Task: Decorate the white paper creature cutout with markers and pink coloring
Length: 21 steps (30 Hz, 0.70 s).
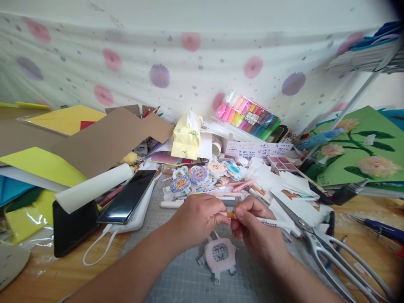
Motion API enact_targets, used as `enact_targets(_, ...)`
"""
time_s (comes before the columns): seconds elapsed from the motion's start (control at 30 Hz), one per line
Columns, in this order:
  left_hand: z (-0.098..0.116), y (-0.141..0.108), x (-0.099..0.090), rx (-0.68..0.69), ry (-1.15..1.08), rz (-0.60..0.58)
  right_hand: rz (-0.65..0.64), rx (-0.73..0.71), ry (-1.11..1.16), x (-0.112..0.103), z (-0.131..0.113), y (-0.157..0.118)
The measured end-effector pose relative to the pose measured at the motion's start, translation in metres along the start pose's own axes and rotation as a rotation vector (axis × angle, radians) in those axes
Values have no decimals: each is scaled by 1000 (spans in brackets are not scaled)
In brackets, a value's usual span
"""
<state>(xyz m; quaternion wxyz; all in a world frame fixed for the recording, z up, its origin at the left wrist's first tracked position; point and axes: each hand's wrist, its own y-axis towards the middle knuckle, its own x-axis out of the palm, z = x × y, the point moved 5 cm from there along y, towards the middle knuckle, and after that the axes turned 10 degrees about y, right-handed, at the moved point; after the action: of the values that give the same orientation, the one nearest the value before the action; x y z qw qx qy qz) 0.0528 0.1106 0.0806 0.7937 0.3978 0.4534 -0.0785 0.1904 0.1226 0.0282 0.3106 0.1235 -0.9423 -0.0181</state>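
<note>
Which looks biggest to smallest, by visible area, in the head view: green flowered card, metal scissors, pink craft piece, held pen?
1. Green flowered card
2. Metal scissors
3. Pink craft piece
4. Held pen, partly hidden

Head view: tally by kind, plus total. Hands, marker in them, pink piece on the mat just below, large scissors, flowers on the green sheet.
Hands: 2 (left hand, right hand)
Held marker: 1
Pink piece on the mat: 1
Large scissors: 1
Flowers on the green sheet: 3
Total: 8
</note>
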Motion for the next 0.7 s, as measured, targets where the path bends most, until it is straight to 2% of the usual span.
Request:
enact_targets(0.13, 0, 2, -6, -8, -41, -19, -22, -37, 17, 6, -5, -2)
enact_targets(0.37, -2, 4, -3, -34, -103, -142, -41, -55, -40, 4, -7, -2)
enact_targets(0.7, -6, 4, -4, -60, -151, -218, -85, -104, -143, 5, -11, -8)
